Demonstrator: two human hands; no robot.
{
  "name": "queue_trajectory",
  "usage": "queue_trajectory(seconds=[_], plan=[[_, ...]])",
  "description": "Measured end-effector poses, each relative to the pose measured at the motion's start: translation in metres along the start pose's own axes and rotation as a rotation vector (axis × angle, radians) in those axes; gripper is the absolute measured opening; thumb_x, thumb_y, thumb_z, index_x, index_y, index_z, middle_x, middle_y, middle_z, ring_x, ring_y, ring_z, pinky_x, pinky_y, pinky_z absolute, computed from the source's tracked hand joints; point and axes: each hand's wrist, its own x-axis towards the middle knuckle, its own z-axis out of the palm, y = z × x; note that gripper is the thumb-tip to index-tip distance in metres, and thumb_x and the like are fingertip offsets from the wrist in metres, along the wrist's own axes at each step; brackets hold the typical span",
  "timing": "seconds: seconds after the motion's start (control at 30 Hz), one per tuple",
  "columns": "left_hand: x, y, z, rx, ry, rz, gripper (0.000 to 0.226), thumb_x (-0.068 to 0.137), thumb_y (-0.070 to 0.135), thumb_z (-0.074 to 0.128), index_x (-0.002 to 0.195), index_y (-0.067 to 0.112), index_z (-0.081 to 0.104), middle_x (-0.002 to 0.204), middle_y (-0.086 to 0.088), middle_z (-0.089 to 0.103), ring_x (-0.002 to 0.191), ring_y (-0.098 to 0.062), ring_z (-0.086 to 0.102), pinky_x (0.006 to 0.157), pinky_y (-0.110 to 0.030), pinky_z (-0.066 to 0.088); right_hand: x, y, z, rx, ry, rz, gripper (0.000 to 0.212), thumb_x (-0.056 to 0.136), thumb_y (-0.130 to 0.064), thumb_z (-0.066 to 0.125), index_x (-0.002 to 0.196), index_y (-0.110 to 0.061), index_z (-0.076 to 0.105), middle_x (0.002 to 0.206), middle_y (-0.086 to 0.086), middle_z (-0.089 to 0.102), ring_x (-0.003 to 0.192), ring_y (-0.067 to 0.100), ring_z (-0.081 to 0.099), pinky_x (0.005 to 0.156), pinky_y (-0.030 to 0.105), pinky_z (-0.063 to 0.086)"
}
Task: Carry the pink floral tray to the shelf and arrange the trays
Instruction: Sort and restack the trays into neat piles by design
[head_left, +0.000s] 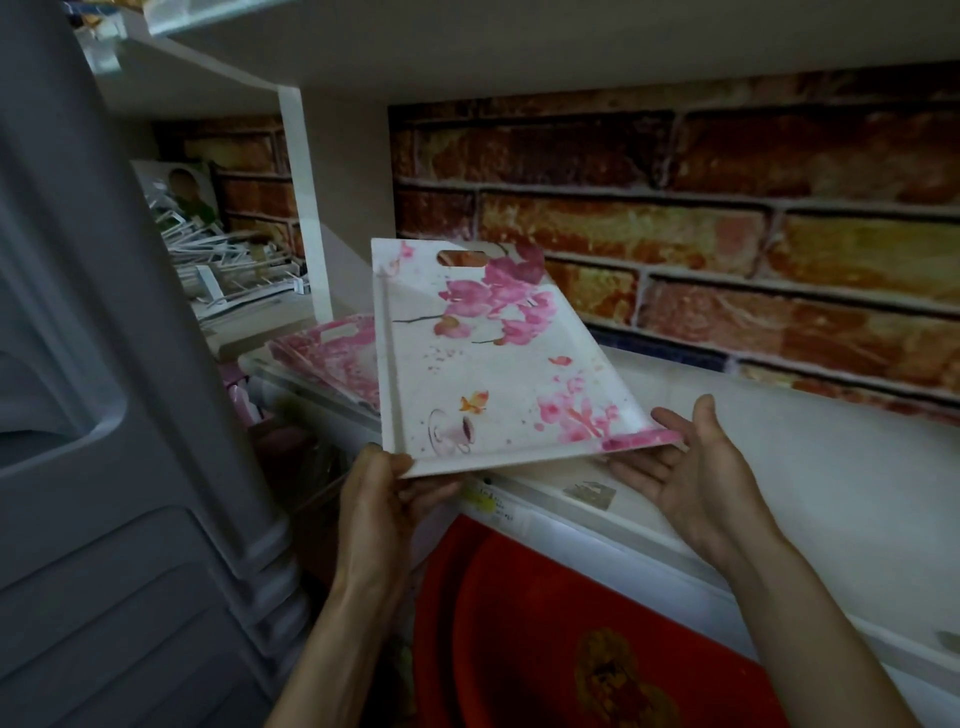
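Left hand (382, 499) fingers pinch near-left corner of pink floral tray (493, 364), thumb on rim, fingers beneath. Right hand (698, 467) open, palm up, fingertips under near-right corner, supporting not gripping. Tray tilted, far end with handle slot (462, 258) raised over white shelf (779, 457), overlapping stacked pink trays (332, 353) just left of it. Looks stiff, light, glossy; likely slippery. Best hold: raised rims or handle slots, not flat face.
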Motion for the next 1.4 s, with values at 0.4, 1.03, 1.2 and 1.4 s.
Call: queue_trajectory(seconds=[0.4,1.03,1.2,1.4], plan=[[-0.003,-0.005,-0.009,0.074,-0.076,-0.032,0.031,0.095,0.0,0.03,0.115,0.009,0.051,0.098,-0.015,0.07,0.066,-0.023,0.072,0.05,-0.029,0.059,-0.014,-0.026,-0.021,-0.52,-0.125,-0.012,0.035,0.094,0.007,0.041,0.112,-0.01,0.065,0.103,0.008,0.076,0.098,0.027,0.071,0.085,0.042,0.058],[0.008,-0.007,-0.01,0.273,-0.504,-0.147,0.074,0.066,0.0,0.042,0.136,0.019,0.057,0.13,-0.016,0.065,0.113,-0.033,0.065,0.079,-0.037,0.056,-0.028,-0.019,-0.047,-0.799,0.158,-0.354,0.026,0.098,-0.014,0.052,0.121,-0.02,0.061,0.109,-0.003,0.071,0.099,0.018,0.068,0.088,0.039,0.053],[0.027,-0.013,0.02,0.64,-0.227,-0.054,0.023,0.093,0.027,0.05,0.107,0.032,0.068,0.122,-0.002,0.068,0.101,-0.013,0.068,0.086,-0.035,0.054,-0.039,-0.023,-0.061,-0.8,0.171,-0.359,0.024,0.098,-0.015,0.052,0.12,-0.021,0.062,0.107,-0.007,0.072,0.097,0.011,0.068,0.072,0.029,0.05],[0.019,-0.025,0.043,0.722,-0.21,0.033,0.019,0.104,0.029,0.043,0.114,0.034,0.059,0.105,0.023,0.059,0.103,0.001,0.056,0.086,-0.021,0.041,-0.046,-0.027,-0.075,-0.8,0.211,-0.372,0.021,0.098,-0.014,0.053,0.116,-0.017,0.064,0.1,-0.007,0.072,0.091,0.011,0.069,0.076,0.037,0.056]])
